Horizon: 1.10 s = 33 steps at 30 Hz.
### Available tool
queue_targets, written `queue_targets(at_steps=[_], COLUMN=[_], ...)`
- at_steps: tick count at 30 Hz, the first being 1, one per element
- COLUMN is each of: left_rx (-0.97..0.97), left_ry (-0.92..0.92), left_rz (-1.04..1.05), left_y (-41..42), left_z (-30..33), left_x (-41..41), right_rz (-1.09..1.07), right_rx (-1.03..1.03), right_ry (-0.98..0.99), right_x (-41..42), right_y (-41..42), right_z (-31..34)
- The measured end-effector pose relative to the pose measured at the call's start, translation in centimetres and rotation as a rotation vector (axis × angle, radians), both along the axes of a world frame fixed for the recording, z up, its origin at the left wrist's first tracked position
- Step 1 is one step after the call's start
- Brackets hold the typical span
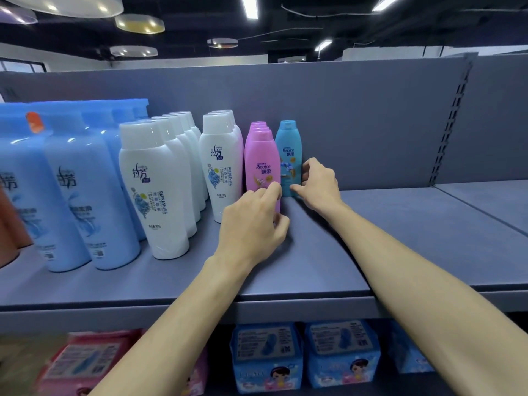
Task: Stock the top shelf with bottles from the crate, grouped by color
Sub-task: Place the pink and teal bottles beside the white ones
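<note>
**Squaring up the pink row beside the first teal bottle**

The left hand [253,221] sits at the foot of the front pink Rejoice bottle [262,164], fingers curled, with thumb and fingertips pinching its lower right edge. The right hand [317,184], at 2 o'clock from the left and just beside it, has its fingers curled round the lower side of the teal Rejoice bottle [289,155], the thumb pointing in toward the bottle's base. Both bottles stand upright on the top shelf [328,261], the teal one set further back, close to the back panel at 12 o'clock.

Behind the front pink bottle more pink caps line up in a single file toward 12 o'clock. At 9 o'clock of that file stand two rows of white shampoo bottles [154,190], and further toward 9 o'clock the light-blue bottles [68,201]; an orange-brown bottle shows at the far left edge. To 3 o'clock of the teal bottle the shelf runs on bare to the slotted upright. Below, at 6 o'clock, pink and blue packets [267,358] fill the lower shelf. The crate is not in view.

As a judgement, the step in hand is seating and aligning: the pink group looks complete and the teal group has only begun. The next move would call for letting go without tipping the narrow-based bottles, then fetching another teal bottle from the crate and standing it directly in front of this one, label forward, keeping the row tight against the pink file.
</note>
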State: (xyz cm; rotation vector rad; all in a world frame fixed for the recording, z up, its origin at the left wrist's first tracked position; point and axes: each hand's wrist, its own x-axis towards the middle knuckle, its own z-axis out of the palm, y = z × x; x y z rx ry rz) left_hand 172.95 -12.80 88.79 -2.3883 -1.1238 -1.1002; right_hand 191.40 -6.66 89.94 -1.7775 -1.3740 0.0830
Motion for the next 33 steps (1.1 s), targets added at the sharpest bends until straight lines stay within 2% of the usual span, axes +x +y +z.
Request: queue_targets(at_steps=[6,13,17,19,25,30,33], left_rx=[-0.036,-0.005,0.139,0.205,0.201,0.158,0.103], left_ry=[0.049,0.109,0.326,0.379,0.306,0.335,0.283], left_rz=[0.029,0.062,0.099,0.101,0.079,0.028,0.023], left_y=[0.3,-1.1,-2.1,-2.9,-5.6,-7.8,-9.0], left_z=[0.2,1.1,1.7,2.7,4.8,3.2,1.9], left_x=[-0.2,-0.3,-0.2,-0.2,-2.5,-5.4,-6.9], right_rz=[-0.085,-0.016,-0.031,-0.033,-0.049,-0.064,-0.069], right_rx=[0.054,0.028,-0.007,-0.002,-0.012,-0.047,-0.037], right_ry=[-0.199,-0.461,-0.528,-0.553,-0.568,-0.601,-0.624], right_x=[-0.7,-2.8,-3.1,-3.4,-4.4,-5.0,-5.6], right_y=[-2.8,-9.0,-12.1,-13.4,-16.9,-19.5,-20.5], right_z=[1.3,2.4,3.8,4.6,4.9,5.0,5.9])
